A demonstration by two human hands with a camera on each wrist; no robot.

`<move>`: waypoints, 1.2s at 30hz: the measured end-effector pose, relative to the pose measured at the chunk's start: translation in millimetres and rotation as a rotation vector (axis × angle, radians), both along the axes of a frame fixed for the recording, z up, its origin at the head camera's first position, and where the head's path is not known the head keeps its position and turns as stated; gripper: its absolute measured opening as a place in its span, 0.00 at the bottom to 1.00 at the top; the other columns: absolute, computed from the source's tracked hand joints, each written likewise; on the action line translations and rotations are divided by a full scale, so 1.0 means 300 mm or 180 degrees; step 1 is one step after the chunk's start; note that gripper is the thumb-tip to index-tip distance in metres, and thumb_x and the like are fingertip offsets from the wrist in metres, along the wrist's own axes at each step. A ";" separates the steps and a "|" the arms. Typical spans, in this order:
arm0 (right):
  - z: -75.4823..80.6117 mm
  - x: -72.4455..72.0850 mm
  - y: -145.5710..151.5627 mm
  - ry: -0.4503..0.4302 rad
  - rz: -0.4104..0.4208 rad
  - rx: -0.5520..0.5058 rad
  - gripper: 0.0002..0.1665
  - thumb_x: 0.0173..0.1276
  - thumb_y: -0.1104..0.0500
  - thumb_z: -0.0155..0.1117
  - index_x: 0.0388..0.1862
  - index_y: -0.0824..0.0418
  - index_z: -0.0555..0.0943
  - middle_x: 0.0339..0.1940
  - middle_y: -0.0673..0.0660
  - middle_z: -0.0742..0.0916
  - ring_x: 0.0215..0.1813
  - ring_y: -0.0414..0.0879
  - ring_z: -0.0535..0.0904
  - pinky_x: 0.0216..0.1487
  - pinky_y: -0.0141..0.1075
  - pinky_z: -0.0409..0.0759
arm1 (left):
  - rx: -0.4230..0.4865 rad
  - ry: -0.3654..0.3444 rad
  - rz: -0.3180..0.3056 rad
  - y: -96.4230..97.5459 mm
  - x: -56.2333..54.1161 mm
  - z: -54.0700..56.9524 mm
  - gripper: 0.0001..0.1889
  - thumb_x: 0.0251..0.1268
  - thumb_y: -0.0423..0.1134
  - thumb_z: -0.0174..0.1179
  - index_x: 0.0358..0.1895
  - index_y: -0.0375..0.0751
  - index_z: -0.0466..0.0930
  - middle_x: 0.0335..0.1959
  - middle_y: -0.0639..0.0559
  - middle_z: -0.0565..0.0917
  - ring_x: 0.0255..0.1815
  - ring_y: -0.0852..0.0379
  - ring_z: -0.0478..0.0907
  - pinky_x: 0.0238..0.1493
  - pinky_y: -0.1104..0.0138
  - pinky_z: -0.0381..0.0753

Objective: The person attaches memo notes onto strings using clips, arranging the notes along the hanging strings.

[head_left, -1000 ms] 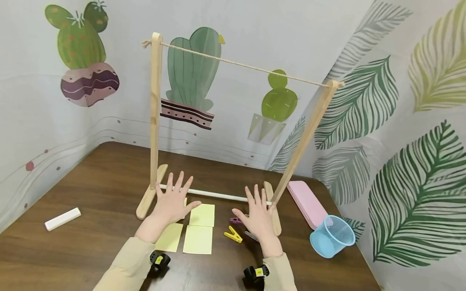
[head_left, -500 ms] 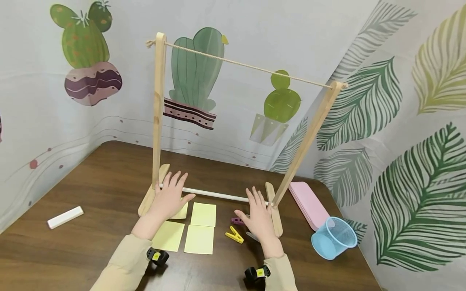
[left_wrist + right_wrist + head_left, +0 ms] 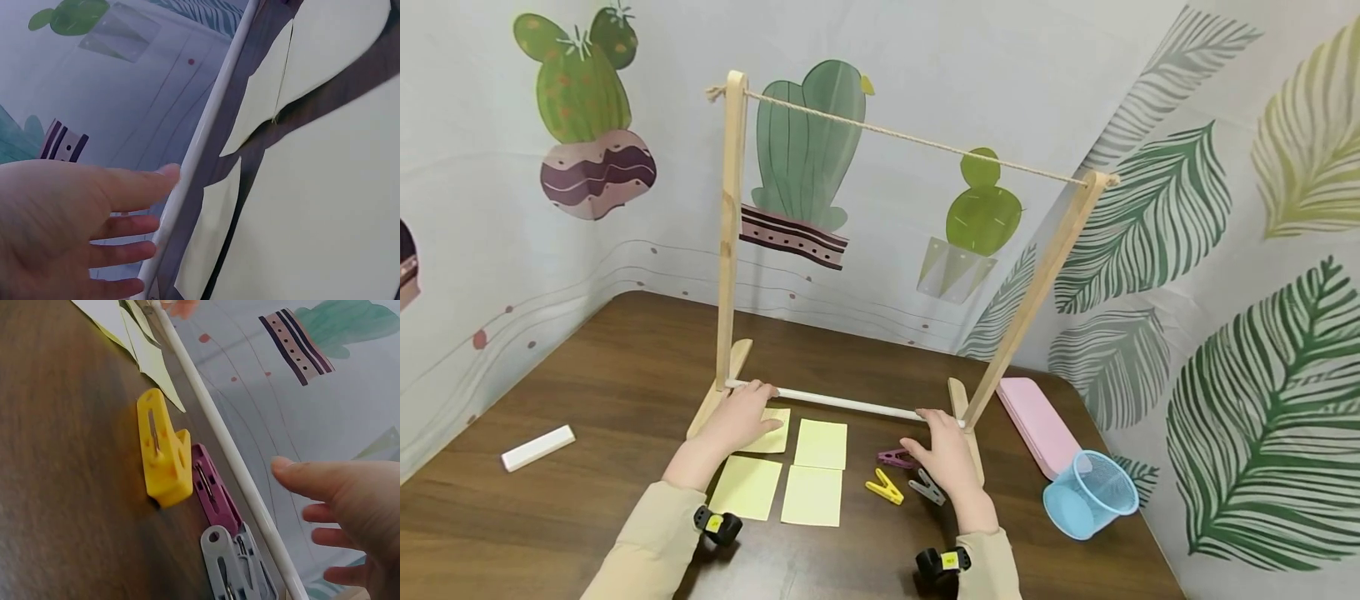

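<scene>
My left hand [image 3: 735, 423] is over the left end of the white rod [image 3: 850, 404], loosely bent, just above the yellow notes. In the left wrist view its fingers [image 3: 125, 253] reach out around the rod with nothing gripped; contact is unclear. By the rod's right end is my right hand [image 3: 946, 454], likewise holding nothing. Beneath and beside it lie a yellow clothespin [image 3: 885, 487], a purple clothespin [image 3: 895, 458] and grey clothespins [image 3: 228, 565]. Several yellow sticky notes [image 3: 812, 496] lie on the table. The rod joins a wooden frame [image 3: 730, 233] with a rope [image 3: 917, 139] across its top.
A white bar-shaped block [image 3: 538, 447] lies at left on the brown table [image 3: 602, 367]. To the right are a pink case [image 3: 1039, 425] and a light blue mesh cup [image 3: 1090, 494]. A cloth printed with cacti and leaves hangs behind.
Both hands have drawn back slightly toward me, their spread fingers now bent down at the rod. More of the upper-left note and the grey clothespin shows. The head view has shifted slightly.
</scene>
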State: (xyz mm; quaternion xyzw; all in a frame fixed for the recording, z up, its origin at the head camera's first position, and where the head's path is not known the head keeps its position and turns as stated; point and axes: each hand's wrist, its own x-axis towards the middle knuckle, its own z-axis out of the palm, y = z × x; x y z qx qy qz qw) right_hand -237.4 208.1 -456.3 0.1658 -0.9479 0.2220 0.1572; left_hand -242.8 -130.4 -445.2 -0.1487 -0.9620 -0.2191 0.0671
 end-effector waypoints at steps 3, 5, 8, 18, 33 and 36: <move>-0.006 -0.001 0.013 -0.0104 0.0073 0.0022 0.26 0.58 0.54 0.75 0.52 0.65 0.82 0.49 0.62 0.86 0.55 0.58 0.81 0.57 0.52 0.77 | -0.0002 -0.0147 -0.0118 -0.006 0.002 -0.008 0.26 0.58 0.41 0.70 0.56 0.28 0.76 0.55 0.33 0.79 0.57 0.32 0.75 0.58 0.43 0.73; -0.012 -0.001 0.020 -0.0195 0.0123 0.0030 0.23 0.58 0.54 0.75 0.49 0.64 0.83 0.48 0.60 0.87 0.54 0.57 0.82 0.57 0.51 0.77 | 0.0007 -0.0242 -0.0192 -0.008 0.003 -0.010 0.28 0.57 0.41 0.70 0.57 0.26 0.75 0.57 0.31 0.78 0.59 0.30 0.73 0.59 0.44 0.74; -0.023 0.000 0.029 -0.0340 0.0182 0.0061 0.20 0.58 0.54 0.75 0.47 0.63 0.84 0.47 0.59 0.87 0.54 0.56 0.81 0.57 0.50 0.77 | -0.0019 -0.0365 -0.0275 -0.010 0.002 -0.016 0.31 0.56 0.41 0.71 0.59 0.25 0.74 0.59 0.29 0.76 0.60 0.29 0.72 0.60 0.45 0.73; -0.043 0.005 0.040 -0.0701 0.0354 0.0144 0.20 0.58 0.54 0.74 0.47 0.62 0.85 0.48 0.58 0.86 0.57 0.57 0.79 0.59 0.53 0.75 | -0.0069 -0.0608 -0.0351 -0.016 0.001 -0.032 0.36 0.53 0.40 0.72 0.63 0.24 0.71 0.62 0.28 0.74 0.65 0.29 0.68 0.64 0.44 0.70; -0.036 -0.011 0.028 -0.0591 0.0633 0.0422 0.20 0.52 0.56 0.79 0.43 0.62 0.87 0.47 0.58 0.86 0.54 0.55 0.80 0.58 0.50 0.76 | -0.0100 -0.0456 -0.0318 -0.029 -0.001 -0.024 0.40 0.42 0.38 0.78 0.60 0.22 0.72 0.51 0.33 0.76 0.53 0.35 0.75 0.57 0.48 0.76; -0.031 -0.017 0.026 -0.0538 0.0631 0.0470 0.18 0.52 0.58 0.79 0.42 0.62 0.87 0.46 0.58 0.86 0.53 0.54 0.80 0.57 0.49 0.77 | -0.0023 -0.0425 -0.0317 -0.030 -0.005 -0.027 0.40 0.42 0.38 0.78 0.60 0.21 0.72 0.49 0.34 0.75 0.52 0.36 0.75 0.57 0.49 0.75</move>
